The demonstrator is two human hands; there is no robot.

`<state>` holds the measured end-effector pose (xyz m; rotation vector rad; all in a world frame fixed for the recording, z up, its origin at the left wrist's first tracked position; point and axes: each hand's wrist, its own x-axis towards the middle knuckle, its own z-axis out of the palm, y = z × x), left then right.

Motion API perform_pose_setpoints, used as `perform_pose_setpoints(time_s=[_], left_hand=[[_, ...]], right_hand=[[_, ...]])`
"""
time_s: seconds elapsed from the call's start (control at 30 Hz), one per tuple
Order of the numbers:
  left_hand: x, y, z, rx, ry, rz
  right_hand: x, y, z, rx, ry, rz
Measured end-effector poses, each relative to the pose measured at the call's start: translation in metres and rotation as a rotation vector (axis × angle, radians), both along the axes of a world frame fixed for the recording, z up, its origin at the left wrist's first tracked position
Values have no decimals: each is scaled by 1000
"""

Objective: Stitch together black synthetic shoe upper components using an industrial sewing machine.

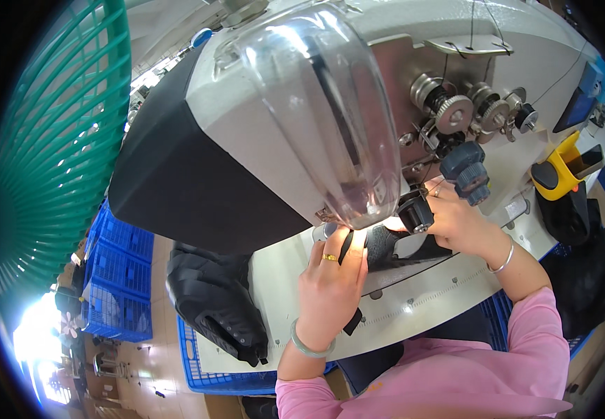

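Observation:
Under the head of a sewing machine (246, 133) lies a black piece of shoe-upper material (384, 246). My left hand (331, 283) grips its left side, fingers bent, with a black strip showing between them; the fingertips are partly behind the clear plastic guard (323, 105). From the right, my right hand (459, 220) holds the piece's far right side, its thumb reaching in toward the middle. Dark machine knobs (464, 171) cover part of those fingers. The guard and machine head hide the needle.
Black shoe uppers (218, 304) rest at the table's left edge, and more black pieces (581, 279) lie at the right. A yellow holder (564, 167) stands far right. Blue crates (117, 272) are stacked on the left floor, near a green fan cage (58, 140).

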<state>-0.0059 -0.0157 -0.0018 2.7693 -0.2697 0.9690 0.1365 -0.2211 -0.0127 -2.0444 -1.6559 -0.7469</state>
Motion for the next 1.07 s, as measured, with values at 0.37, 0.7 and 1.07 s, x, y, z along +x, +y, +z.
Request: perform_pose_setpoints(time_s=[0.37,0.7,1.07], left_hand=[[-2,5,-1,-256,-51,-60],[-5,3,-1,-273,-64,-50],[0,9,4,-238,-44,-79]], right_hand=[[-14,6,-1,30,-84,-32],[-13,2,8,-94,-108,-32],[-15,5,5,-22,-141,-72]])
